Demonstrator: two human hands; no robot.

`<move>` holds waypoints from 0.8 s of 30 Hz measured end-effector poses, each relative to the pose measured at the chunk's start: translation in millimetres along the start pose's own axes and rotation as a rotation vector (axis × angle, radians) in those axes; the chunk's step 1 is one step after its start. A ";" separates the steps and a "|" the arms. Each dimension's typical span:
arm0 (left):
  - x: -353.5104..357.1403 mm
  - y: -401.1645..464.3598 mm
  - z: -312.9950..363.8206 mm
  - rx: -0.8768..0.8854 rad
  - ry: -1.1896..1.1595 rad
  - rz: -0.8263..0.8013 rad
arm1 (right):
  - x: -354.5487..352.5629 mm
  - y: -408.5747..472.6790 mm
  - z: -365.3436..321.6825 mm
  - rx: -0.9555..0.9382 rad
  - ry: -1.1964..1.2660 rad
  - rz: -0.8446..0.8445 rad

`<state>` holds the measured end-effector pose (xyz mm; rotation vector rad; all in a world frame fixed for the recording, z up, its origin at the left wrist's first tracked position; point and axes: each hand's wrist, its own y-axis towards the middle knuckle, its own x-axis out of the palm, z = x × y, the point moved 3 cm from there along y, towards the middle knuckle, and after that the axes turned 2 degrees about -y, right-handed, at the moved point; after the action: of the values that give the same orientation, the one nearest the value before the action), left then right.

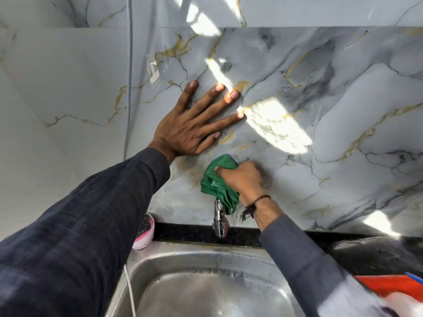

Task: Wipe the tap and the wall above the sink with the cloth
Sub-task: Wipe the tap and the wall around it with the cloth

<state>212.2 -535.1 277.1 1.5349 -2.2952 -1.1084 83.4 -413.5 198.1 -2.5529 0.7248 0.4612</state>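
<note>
Steel sink (183, 255) below; right hand (243, 179) gripping green cloth (217, 186) on wall (343, 110), left hand (194, 120) flat, open.

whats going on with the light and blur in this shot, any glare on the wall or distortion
Head view: hard sun patches streak the glossy marble wall, blowing out beside the left hand; a window reflection glints left of it. Wide-angle bend curves the sink rim and the left sleeve. The bottom right corner is smeared with blur. The right hand, green cloth and tap stay fairly sharp.
</note>
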 end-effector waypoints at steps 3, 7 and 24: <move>-3.2 1.8 -0.3 0.004 0.001 -0.007 | 7.2 -22.5 -33.7 -0.241 -0.624 0.270; -7.0 3.3 -0.1 0.012 0.002 -0.002 | 38.4 -34.6 -52.8 -0.400 -1.004 0.297; -6.4 2.7 -2.4 0.002 -0.058 0.003 | -4.0 -16.6 2.3 -0.070 0.098 0.272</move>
<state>214.4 -530.3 282.2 1.5190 -2.3355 -1.1648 89.0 -397.9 203.2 -2.5661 1.1187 0.4576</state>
